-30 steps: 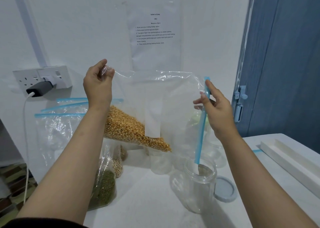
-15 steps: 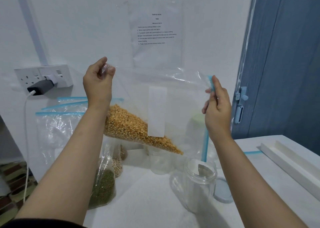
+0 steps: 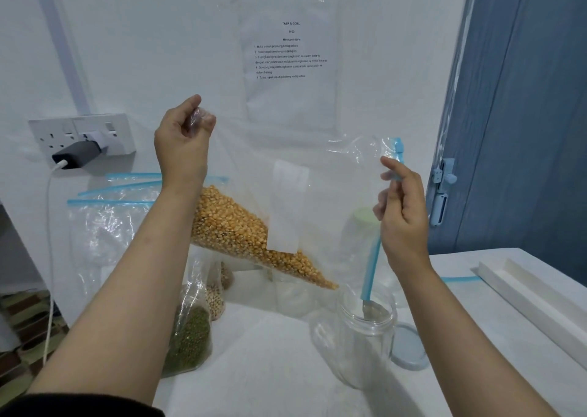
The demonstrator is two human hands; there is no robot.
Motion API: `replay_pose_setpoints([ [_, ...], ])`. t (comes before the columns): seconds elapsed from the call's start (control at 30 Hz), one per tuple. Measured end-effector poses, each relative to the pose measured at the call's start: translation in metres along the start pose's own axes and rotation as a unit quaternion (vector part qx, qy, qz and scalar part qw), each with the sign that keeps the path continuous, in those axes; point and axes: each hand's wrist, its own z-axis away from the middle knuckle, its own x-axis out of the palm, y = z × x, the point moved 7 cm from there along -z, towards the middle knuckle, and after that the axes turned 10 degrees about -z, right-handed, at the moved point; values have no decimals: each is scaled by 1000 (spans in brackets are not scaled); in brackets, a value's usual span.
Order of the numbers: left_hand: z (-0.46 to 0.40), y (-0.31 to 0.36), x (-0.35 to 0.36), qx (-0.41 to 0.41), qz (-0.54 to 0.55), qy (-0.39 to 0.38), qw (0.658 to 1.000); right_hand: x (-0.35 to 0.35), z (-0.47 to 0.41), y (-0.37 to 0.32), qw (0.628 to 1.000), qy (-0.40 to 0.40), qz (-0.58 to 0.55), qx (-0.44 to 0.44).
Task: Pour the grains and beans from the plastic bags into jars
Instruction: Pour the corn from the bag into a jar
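Note:
I hold a clear zip bag with a blue zip strip up over the table, tilted down to the right. My left hand pinches its upper left corner. My right hand grips the blue zip edge at the right. Yellow corn kernels slope toward the low corner, which hangs just above an open clear jar. The zip strip's lower end dips into the jar mouth. The jar looks empty of grain.
A pale blue lid lies right of the jar. Bags of green beans and pale beans stand at the left, with more zip bags behind. A green-lidded jar stands behind. A white tray lies at right.
Both hands have raised and tilted the bag. The kernels have slid down toward the low right corner, nearer the jar mouth. My right hand moved up and right along the zip.

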Motion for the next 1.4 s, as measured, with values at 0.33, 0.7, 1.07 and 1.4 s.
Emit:
replay_pose_setpoints([
  [0.33,-4,9,2,16,28,3,999,-1,-1,-7,996,-15,84,-12],
  [0.7,-5,13,4,40,29,-9,999,-1,6,-12,993,-17,109,-30],
  [1.07,-12,20,7,67,15,-10,998,-1,8,-18,993,-1,107,-45],
  [1.4,-15,16,6,70,4,-10,998,2,8,-18,993,0,113,-44],
])
